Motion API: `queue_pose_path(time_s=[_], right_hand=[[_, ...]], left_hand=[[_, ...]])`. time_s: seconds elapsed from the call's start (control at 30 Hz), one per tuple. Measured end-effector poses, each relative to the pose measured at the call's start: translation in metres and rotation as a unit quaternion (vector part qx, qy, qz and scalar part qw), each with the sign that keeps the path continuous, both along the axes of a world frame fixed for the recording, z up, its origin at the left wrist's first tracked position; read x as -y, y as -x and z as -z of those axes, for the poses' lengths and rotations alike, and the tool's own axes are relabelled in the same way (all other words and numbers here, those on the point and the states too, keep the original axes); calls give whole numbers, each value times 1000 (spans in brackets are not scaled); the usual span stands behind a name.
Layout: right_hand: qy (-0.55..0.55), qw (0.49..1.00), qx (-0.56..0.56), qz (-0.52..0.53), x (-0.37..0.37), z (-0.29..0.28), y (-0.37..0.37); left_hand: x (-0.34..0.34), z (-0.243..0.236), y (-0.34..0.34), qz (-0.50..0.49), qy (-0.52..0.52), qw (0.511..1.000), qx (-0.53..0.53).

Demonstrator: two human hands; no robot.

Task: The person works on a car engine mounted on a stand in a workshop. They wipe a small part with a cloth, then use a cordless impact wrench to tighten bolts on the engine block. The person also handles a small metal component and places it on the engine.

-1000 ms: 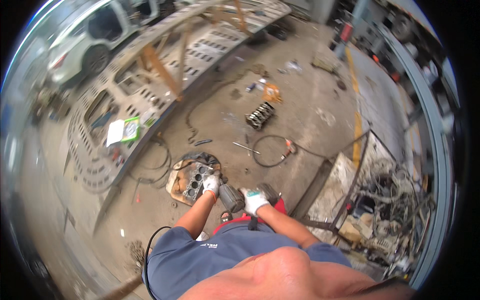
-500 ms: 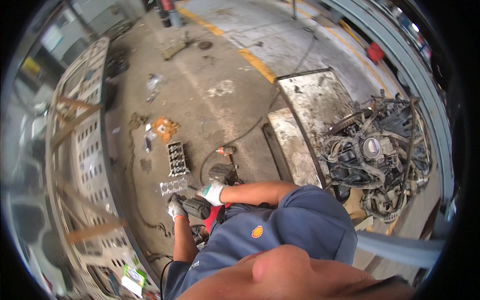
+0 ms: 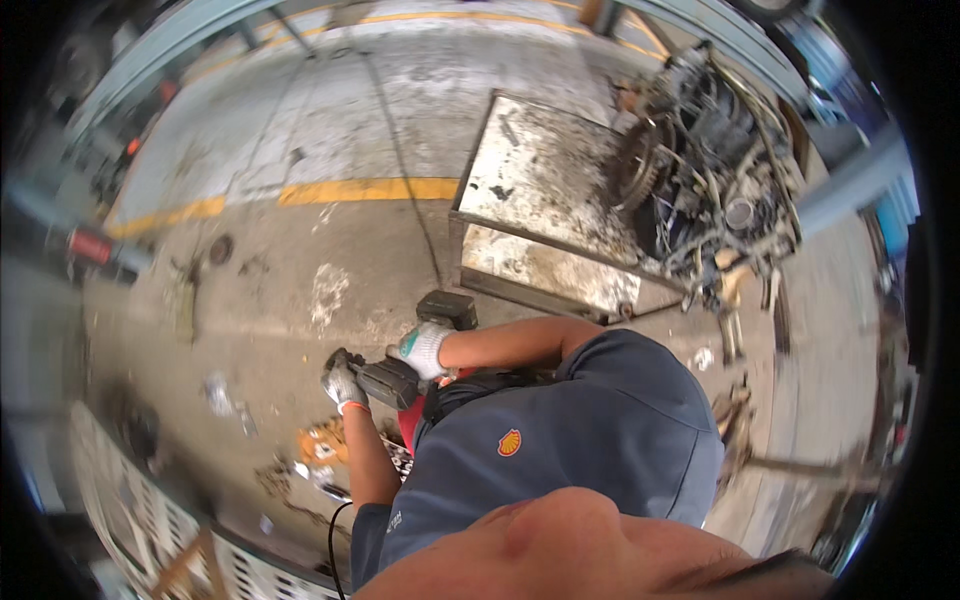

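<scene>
Swung round since the earlier frame, the cordless power tool (image 3: 395,380) now hangs over bare concrete floor (image 3: 300,250) — left hand (image 3: 343,385) clenched at its nose, right hand (image 3: 424,346) grasping its body. Seemingly mid-carry; next calls for steady aim toward the engine (image 3: 710,170) on the metal platform (image 3: 530,190).

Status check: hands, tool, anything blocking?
Left hand gloved, on power tool nose. Right hand gripping its handle. Tool held over the floor; nothing blocking.
</scene>
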State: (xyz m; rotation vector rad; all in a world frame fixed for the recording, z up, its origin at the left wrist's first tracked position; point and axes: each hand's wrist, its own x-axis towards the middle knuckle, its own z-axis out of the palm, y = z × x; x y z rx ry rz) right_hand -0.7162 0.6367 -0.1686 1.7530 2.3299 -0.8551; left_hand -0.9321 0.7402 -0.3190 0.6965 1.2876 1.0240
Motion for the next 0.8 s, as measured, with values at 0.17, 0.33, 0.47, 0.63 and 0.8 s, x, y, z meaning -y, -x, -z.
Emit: queue_pose_path(time_s=[0.17, 0.33, 0.47, 0.63, 0.8], right_hand=[[14, 982, -93, 166, -81, -10, -26], [-38, 917, -188, 350, -144, -22, -64], [-34, 869, -186, 457, -213, -31, -105], [-39, 811, -193, 551, -276, -58, -181], [-95, 720, -152, 671, -299, -95, -263]], left_hand=[[-142, -51, -78, 145, -4, 988, 49], [-255, -93, -184, 331, -37, 941, 66], [-330, -117, -276, 396, -20, 909, 128], [-416, -116, -402, 518, -33, 846, 117], [-421, -141, -545, 635, -27, 751, 178]])
